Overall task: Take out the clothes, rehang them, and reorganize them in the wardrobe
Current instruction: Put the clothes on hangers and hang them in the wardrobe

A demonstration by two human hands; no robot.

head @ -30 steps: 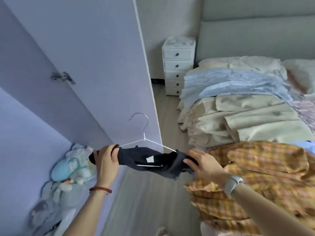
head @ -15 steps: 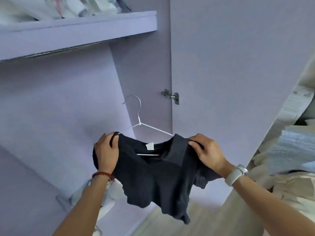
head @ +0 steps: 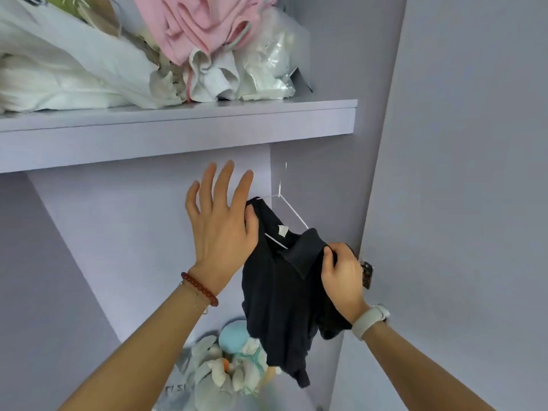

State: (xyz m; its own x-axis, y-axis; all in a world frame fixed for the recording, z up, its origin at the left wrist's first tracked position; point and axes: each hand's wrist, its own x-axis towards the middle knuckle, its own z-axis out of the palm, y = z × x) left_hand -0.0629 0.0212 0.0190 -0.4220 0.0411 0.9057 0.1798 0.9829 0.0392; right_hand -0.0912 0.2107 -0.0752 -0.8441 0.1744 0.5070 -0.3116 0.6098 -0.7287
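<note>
Both forearms are bare, with no sleeves in view. A bracelet of dark red round beads (head: 199,288) circles the left wrist; a pale cream band (head: 370,319) wraps the right wrist.

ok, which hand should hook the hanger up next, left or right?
Right, probably. The right hand already pinches the black shirt at its collar on the white hanger, so it can lift the hook. The left hand is open, fingers spread, holding nothing. No rail is visible.

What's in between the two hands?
In the head view, the black shirt on its white hanger lies between the open left hand and the right hand, which pinches its collar.
</note>
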